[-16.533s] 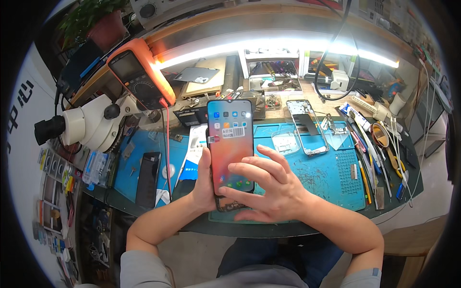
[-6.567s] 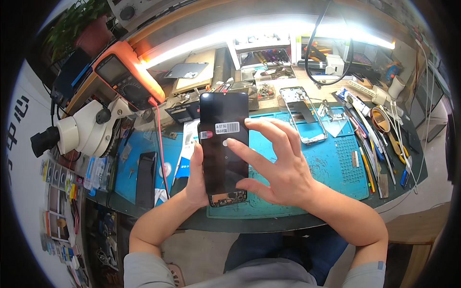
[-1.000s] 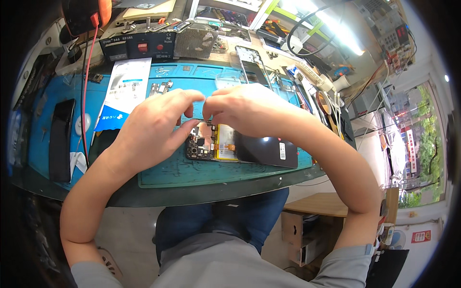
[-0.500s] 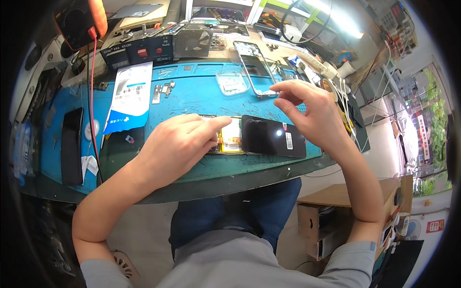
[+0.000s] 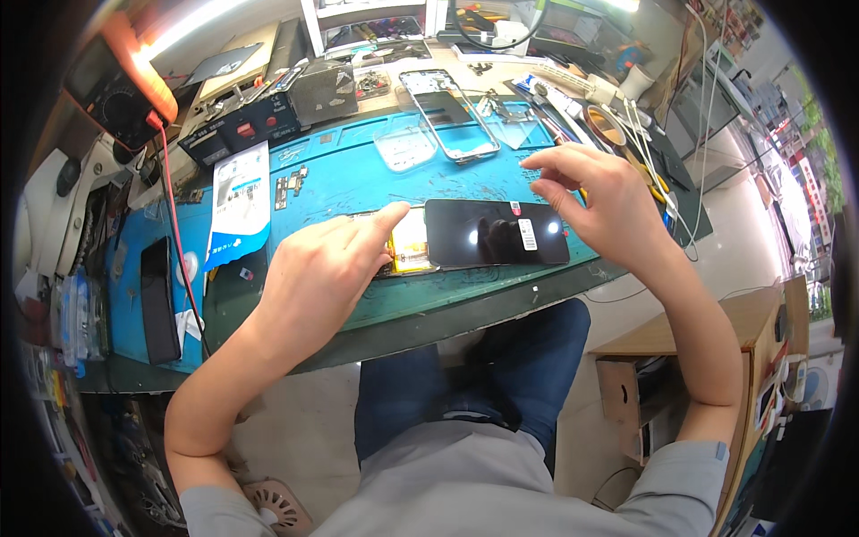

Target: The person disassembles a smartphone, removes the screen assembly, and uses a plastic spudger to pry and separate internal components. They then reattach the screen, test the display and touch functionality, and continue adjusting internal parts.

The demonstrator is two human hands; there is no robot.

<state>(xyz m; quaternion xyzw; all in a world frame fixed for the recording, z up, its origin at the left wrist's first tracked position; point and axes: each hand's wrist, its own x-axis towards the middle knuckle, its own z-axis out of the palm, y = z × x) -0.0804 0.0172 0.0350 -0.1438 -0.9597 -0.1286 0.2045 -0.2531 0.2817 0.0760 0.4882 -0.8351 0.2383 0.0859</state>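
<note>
An opened phone body [image 5: 412,242] lies across the mat, with a yellow-edged battery showing inside. A black screen panel [image 5: 474,234] with a small white barcode label rests to its right, overlapping the body's right portion. My left hand [image 5: 324,268] closes over the body's left end, index finger stretched along its far edge and the other fingers curled. The exact contact under those fingers is hidden. Above the mat, past the panel's right end, hovers my right hand [image 5: 601,199]. Its fingers are bent, thumb apart, with nothing visible between them.
Beyond the phone are a clear plastic tray [image 5: 404,167] and an empty phone frame [image 5: 491,149]. At left lie another black phone [image 5: 157,300] and a blue-white packet [image 5: 237,242]. A multimeter [image 5: 114,103] with a red lead stands behind. Cables and tools crowd the right.
The head view has shifted and tilted, bringing more of the multimeter into sight. Both hands keep nearly the same pose around the phone and screen panel.
</note>
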